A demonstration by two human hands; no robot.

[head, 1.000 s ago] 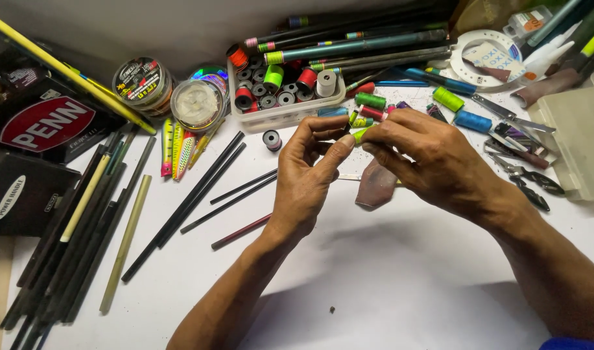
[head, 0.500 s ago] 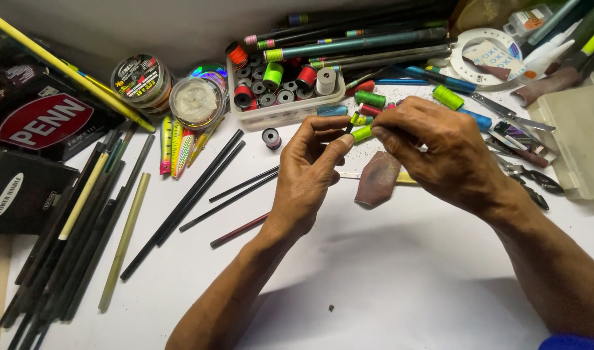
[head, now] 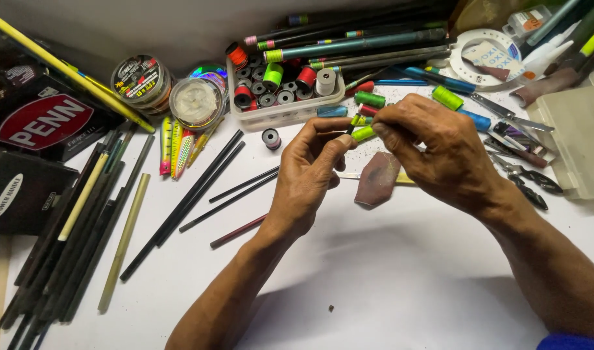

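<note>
My left hand (head: 308, 176) and my right hand (head: 438, 154) meet above the white table (head: 388, 272), both pinching a small neon yellow-green cylinder (head: 363, 133) between thumbs and fingertips. A thin dark rod end sticks out of the piece near my left thumb. Just below my hands lies a brown scrap of sandpaper (head: 377, 179) on top of a yellow stick. Fine dark dust speckles the table under the hands.
A clear tray of thread spools (head: 281, 97) sits behind the hands, with one loose spool (head: 270, 138) before it. Long dark rod blanks (head: 76, 220) lie at left, lures (head: 177, 146) and line spools (head: 196, 102) nearby. Pliers and scissors (head: 521, 165) and a beige box (head: 579, 152) lie at right.
Both hands have shifted slightly, and the fingers have turned the yellow-green piece between them. My right hand now covers more of it.
</note>
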